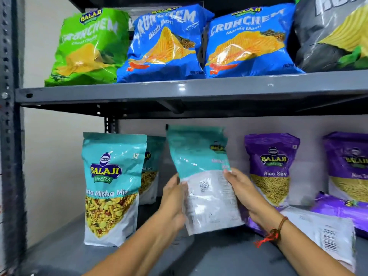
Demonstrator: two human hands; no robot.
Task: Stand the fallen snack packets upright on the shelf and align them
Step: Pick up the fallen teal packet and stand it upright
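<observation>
I hold a teal snack packet (201,176) upright, tilted a little, back side towards me, just above the grey lower shelf (219,255). My left hand (173,202) grips its left edge and my right hand (243,192) its right edge. A teal Khatta Mitha Mix packet (111,188) stands upright at the left, with another teal packet (151,170) behind it. Two purple Aloo Sev packets (272,168) (348,166) stand at the right. A purple packet (326,232) lies flat, back side up, at the front right, and another purple packet (344,208) lies behind it.
The upper shelf (179,90) carries a green chips bag (87,46), two blue chips bags (165,42) (249,42) and a black bag (334,32). A grey slotted upright (8,136) runs down the left side. A pale wall is behind the lower shelf.
</observation>
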